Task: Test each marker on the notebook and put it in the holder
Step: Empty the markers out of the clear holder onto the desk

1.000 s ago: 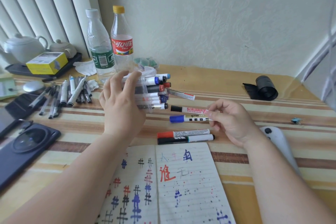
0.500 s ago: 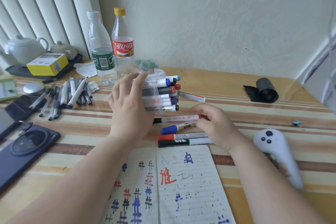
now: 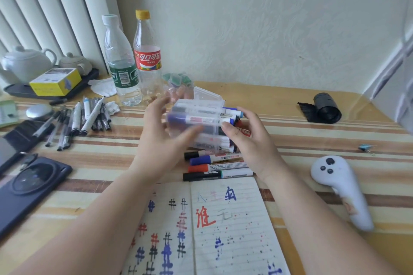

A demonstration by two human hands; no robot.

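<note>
Clear holder (image 3: pixel 196 116), on its side and packed with markers, sat between both hands, just behind four loose markers (image 3: pixel 219 166) lying on the table (image 3: pixel 290 140) beside the open notebook (image 3: pixel 234 225). Left hand (image 3: pixel 161 143), blurred, gripped one end with curled fingers. Right hand (image 3: pixel 250 143) curled round the open end, thumb against the protruding marker ends.

Left hand (image 3: pixel 161 140) holds holder (image 3: pixel 201 105), right hand (image 3: pixel 248 140) against markers (image 3: pixel 232 112), notebook (image 3: pixel 223 230) nearer
</note>
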